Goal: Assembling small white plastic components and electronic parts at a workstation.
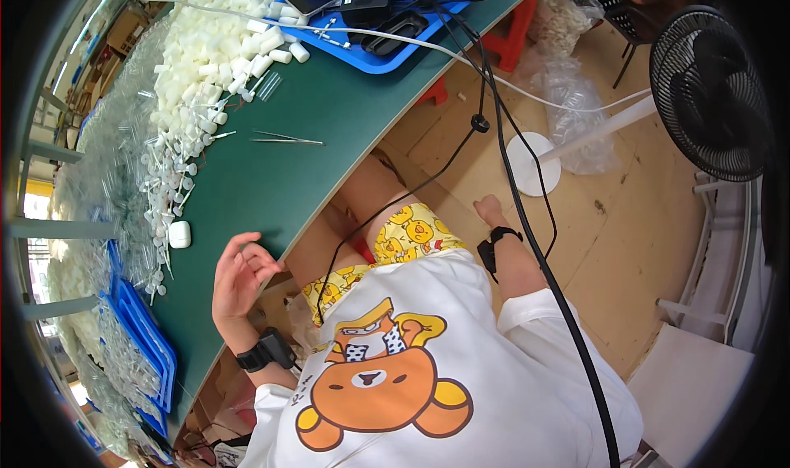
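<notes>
My left hand [240, 277] hovers by the near edge of the green table [247, 192], palm partly turned up. Its fingers are loosely bent and apart, with nothing in them. On the table beyond it lie metal tweezers [288, 141], touched by neither hand. A small white rounded case [178, 234] sits left of my left hand, beside scattered white applicators with thin stems [169, 190]. Away from the table, my right hand [491, 210] hangs low past my right thigh, above the floor. Its fingers are mostly hidden, so its grip is unclear.
White caps [234, 44] and clear tubes [123, 151] are heaped along the table's far side. A blue tray [387, 63] holds black devices and cables. Black cords [527, 221] hang across my right side. A standing fan [709, 94] and plastic bags [580, 131] occupy the floor at right.
</notes>
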Demonstrator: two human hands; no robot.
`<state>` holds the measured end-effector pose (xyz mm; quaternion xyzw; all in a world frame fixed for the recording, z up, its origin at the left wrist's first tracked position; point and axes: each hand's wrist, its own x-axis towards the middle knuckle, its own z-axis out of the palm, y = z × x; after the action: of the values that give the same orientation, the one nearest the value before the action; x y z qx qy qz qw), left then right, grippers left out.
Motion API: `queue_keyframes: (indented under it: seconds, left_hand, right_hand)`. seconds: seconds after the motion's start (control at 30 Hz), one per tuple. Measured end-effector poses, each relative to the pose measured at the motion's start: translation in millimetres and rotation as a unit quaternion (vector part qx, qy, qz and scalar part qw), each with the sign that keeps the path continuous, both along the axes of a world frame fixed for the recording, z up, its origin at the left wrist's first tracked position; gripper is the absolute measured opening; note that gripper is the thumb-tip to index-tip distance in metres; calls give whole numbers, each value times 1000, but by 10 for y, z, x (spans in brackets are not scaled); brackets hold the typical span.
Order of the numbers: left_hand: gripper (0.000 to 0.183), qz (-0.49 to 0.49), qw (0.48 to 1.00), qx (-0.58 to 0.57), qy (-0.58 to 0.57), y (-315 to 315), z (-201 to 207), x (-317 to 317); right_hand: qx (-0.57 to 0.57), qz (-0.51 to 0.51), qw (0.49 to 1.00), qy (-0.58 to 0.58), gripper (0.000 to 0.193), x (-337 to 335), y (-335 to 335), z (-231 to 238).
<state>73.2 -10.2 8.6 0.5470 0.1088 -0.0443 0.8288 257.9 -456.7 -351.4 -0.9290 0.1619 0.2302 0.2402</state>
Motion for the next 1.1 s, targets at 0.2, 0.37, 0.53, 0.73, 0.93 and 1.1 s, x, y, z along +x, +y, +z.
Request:
queue_keyframes:
  seconds: [0.2, 0.37, 0.53, 0.73, 0.93, 1.1]
  left_hand:
    - [27, 151, 960, 202, -124, -51, -218, -49]
    - [57, 110, 765, 618, -146, -373, -28, 26]
    - [70, 66, 667, 734, -108, -553, 18, 140]
    - [73, 33, 675, 736, -49, -561, 20, 226]
    - [71, 35, 668, 744, 4, -709, 93, 278]
    - [80, -42, 599, 797, -65, -811, 90, 651]
  right_hand:
    - [24, 165, 986, -20, 35, -21, 489, 195]
    - [11, 227, 973, -37, 32, -20, 370, 233]
    - [62, 218, 974, 9, 34, 157, 68, 192]
    - [-39, 168, 980, 103, 41, 660, -47, 288]
    - [-43, 135, 990, 21, 33, 1298, 30, 104]
    - [3, 124, 992, -22, 30, 1879, -80, -257]
